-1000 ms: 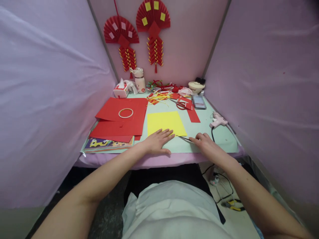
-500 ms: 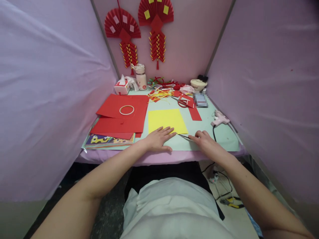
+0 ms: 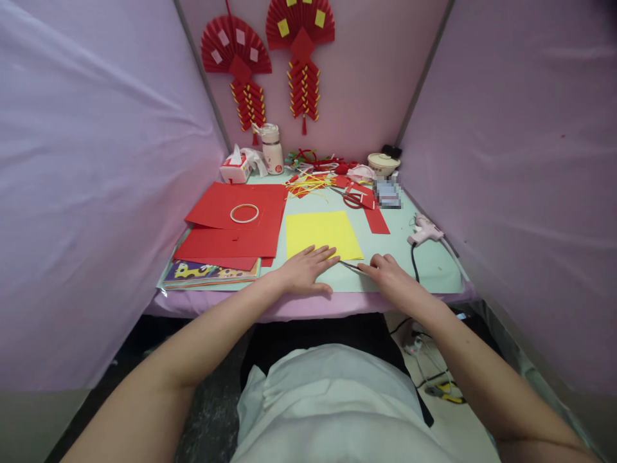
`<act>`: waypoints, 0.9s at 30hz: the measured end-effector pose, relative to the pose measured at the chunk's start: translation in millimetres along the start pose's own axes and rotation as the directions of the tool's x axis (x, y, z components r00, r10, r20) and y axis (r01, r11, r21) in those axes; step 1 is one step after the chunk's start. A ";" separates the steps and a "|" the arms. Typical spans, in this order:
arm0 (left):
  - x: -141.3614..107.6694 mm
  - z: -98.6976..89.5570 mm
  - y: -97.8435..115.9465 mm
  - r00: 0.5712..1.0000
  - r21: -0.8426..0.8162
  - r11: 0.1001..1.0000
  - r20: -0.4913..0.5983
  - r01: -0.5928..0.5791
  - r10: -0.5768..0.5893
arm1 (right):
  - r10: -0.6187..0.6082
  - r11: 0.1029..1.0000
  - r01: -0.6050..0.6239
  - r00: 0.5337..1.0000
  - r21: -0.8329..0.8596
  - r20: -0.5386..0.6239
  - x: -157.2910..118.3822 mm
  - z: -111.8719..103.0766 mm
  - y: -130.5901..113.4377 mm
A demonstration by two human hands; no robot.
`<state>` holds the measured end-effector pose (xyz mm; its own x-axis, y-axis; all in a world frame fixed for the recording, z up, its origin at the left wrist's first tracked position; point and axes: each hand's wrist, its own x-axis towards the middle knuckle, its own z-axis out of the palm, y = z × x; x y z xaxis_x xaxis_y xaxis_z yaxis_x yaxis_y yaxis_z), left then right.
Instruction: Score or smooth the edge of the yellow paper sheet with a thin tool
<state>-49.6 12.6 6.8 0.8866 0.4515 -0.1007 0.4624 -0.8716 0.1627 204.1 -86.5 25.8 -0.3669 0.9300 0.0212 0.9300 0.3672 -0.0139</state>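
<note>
A square sheet of yellow paper (image 3: 322, 233) lies on the table in front of me. Across its near edge my left hand (image 3: 311, 270) rests flat, fingers spread, pressing on the paper. My right hand (image 3: 388, 273) is closed around a thin, dark, pointed metal tool (image 3: 351, 265); its exact kind is too small to make out. The tool's tip lies at the paper's near edge, close beside my left fingertips. Most of its handle is hidden inside my right hand.
Red paper sheets (image 3: 263, 239) with a white ring (image 3: 244, 213) lie left, over a picture book (image 3: 212, 271). Behind are yellow strips (image 3: 311, 184), scissors (image 3: 351, 197) and a bottle (image 3: 273, 154). A glue gun (image 3: 426, 229) with its cord is at the right.
My right hand has shifted slightly left, bringing the tool's tip nearer my left fingertips along the paper's near edge. My left hand stays in place.
</note>
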 end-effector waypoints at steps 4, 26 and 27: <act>-1.8 -1.9 -0.5 1.000 0.009 1.000 0.007 0.003 -0.003 | 0.014 1.000 -0.014 1.000 0.009 0.011 -2.1 -0.4 -0.6; -22.9 3.2 -6.1 1.000 0.005 1.000 -0.011 -0.003 0.003 | -0.022 0.999 0.022 1.000 -0.040 -0.012 4.3 3.8 -4.8; -23.0 3.4 -6.2 1.000 0.007 1.000 -0.015 -0.003 0.003 | -0.017 0.999 0.017 1.000 -0.037 -0.016 4.8 3.7 -5.9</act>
<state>-72.9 7.0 4.8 0.8880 0.4518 -0.0858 0.4599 -0.8741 0.1565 196.7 -84.2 22.2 -0.3826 0.9232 0.0377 0.9239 0.3819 0.0237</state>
